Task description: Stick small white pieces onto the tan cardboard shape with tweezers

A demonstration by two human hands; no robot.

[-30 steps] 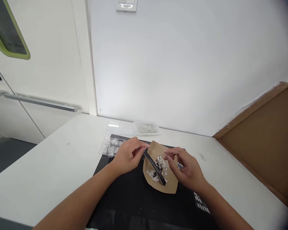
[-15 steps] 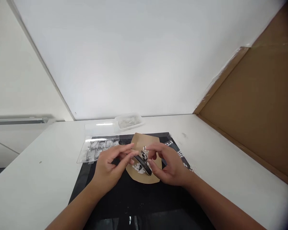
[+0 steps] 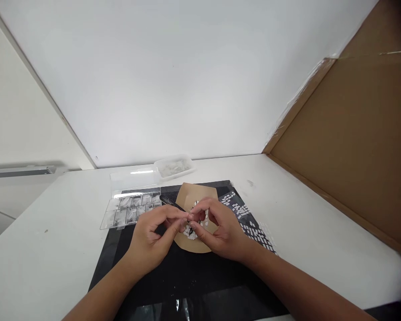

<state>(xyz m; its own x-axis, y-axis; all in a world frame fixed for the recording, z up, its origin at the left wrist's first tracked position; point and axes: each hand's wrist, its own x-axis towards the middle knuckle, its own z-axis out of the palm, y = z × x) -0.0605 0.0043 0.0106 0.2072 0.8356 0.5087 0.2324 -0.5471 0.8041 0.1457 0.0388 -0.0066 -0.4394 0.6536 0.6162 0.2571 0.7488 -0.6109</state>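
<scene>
**Small white pieces at risk of scattering off the brown paper**

Just below the centre of the frame, both hands meet over a rounded sheet of brown paper [image 3: 195,196] that lies on a black mat [image 3: 187,276]. The left hand [image 3: 152,238] pinches a dark slim tool [image 3: 173,204], whose far end sticks out toward the upper left above the fingers. The right hand [image 3: 220,232] is curled with its fingertips pressed together at the tool's near end, apparently nipping one of the small white pieces [image 3: 188,232]; the piece itself is too small to confirm. More of these pieces lie loose on the paper under the hands.

The likeliest slip is a lost grip: the pieces are tiny and look light, so a squeeze that is a little off could flick one onto the mat or the white surface [image 3: 53,249], where it would be hard to spot. A wrist or the heel of a hand dragging on the paper could also shift the unfixed sheet and spill the pile.

Left of the paper sits a clear compartment tray [image 3: 127,213], with a clear lid [image 3: 133,180] and a small clear tub [image 3: 175,166] behind it, near enough for an elbow sweep to nudge. A brown cardboard panel [image 3: 354,147] stands at the right of the frame.
</scene>
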